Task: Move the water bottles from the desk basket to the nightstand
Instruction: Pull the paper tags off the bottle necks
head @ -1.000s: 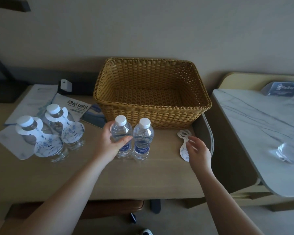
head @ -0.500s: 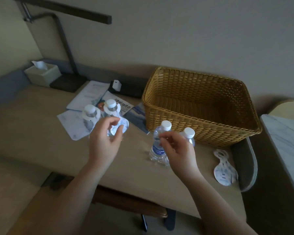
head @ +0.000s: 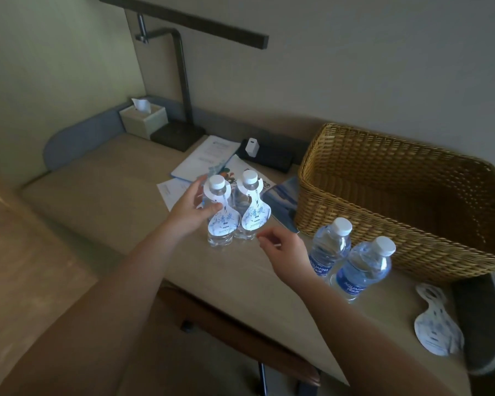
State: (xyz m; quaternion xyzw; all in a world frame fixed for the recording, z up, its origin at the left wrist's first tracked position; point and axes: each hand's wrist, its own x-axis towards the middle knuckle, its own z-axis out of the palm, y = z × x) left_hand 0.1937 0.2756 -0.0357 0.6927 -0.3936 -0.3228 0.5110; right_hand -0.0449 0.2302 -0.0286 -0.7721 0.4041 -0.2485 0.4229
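Observation:
Two clear bottles with white neck tags stand side by side mid-desk: the left tagged bottle [head: 220,221] and the right tagged bottle [head: 250,212]. My left hand [head: 193,208] wraps around the left one, thumb across its front. My right hand [head: 285,254] hovers just in front of the right tagged bottle, fingers loosely curled, holding nothing. Two blue-labelled bottles [head: 329,247] [head: 363,268] stand upright in front of the wicker basket [head: 412,247], which looks empty inside. The nightstand is out of view.
A loose white tag [head: 436,328] lies near the desk's right end. Papers and brochures [head: 209,160] sit behind the tagged bottles, with a black box and white charger [head: 252,147], a lamp base [head: 177,135] and a tissue box [head: 143,118] further back.
The view has swung left. My left hand went from the blue-labelled bottles to the left tagged bottle and closed on it. My right hand left the blue-labelled bottle and moved toward the tagged pair.

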